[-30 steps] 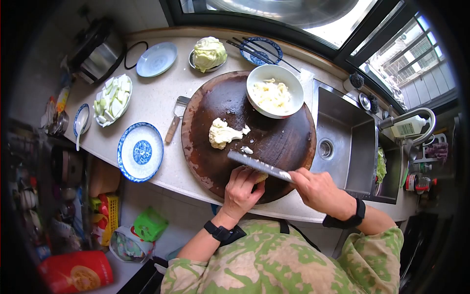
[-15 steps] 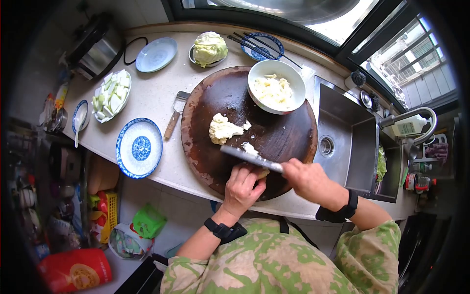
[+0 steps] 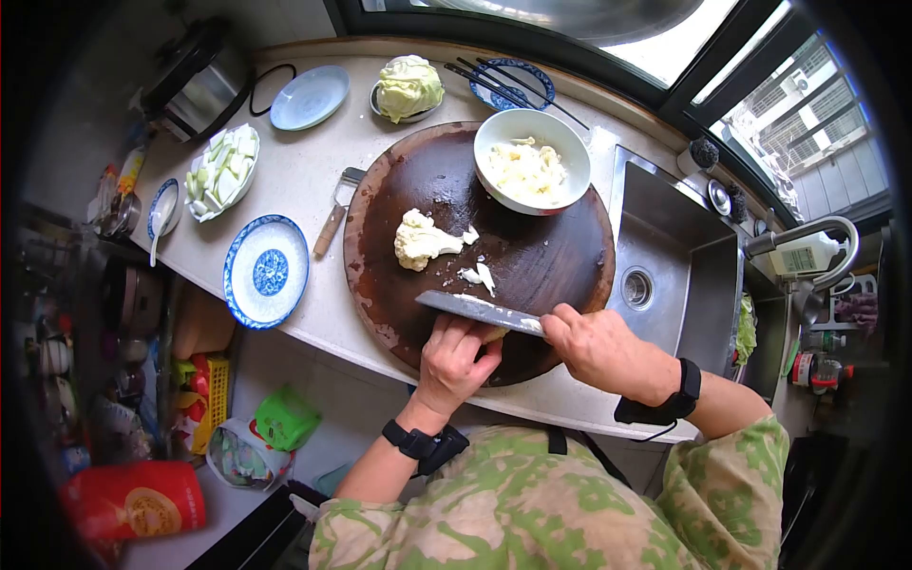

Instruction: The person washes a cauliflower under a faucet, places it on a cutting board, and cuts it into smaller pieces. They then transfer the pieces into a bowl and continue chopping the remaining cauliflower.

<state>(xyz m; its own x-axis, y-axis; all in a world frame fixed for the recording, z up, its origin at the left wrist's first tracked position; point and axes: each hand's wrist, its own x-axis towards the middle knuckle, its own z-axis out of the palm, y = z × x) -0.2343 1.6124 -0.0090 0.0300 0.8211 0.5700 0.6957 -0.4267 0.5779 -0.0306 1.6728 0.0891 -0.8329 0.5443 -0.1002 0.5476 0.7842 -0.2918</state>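
Note:
My right hand (image 3: pixel 597 351) is closed round the handle of a knife (image 3: pixel 480 312), whose blade points left across the near part of a round wooden board (image 3: pixel 560 256). Just below the blade, my left hand (image 3: pixel 456 361) presses with bent fingers on a pale cauliflower piece (image 3: pixel 492 332), mostly hidden under fingers and blade. Beyond the knife lie small white slices (image 3: pixel 483 276) and a larger cauliflower floret (image 3: pixel 418 240). A white bowl (image 3: pixel 486 180) of cut cauliflower stands on the board's far side.
Left of the board are a peeler (image 3: pixel 330 231), a blue-rimmed plate (image 3: pixel 240 271) and a dish of cut vegetable (image 3: pixel 223 171). A cabbage (image 3: pixel 408 87) and chopsticks on a plate (image 3: pixel 513 84) stand behind. The sink (image 3: pixel 698 275) lies to the right.
One more thin white slice lies beyond the blade, beside the earlier bits. Both hands and the knife stay close together at the near part of the board. The view has shifted slightly.

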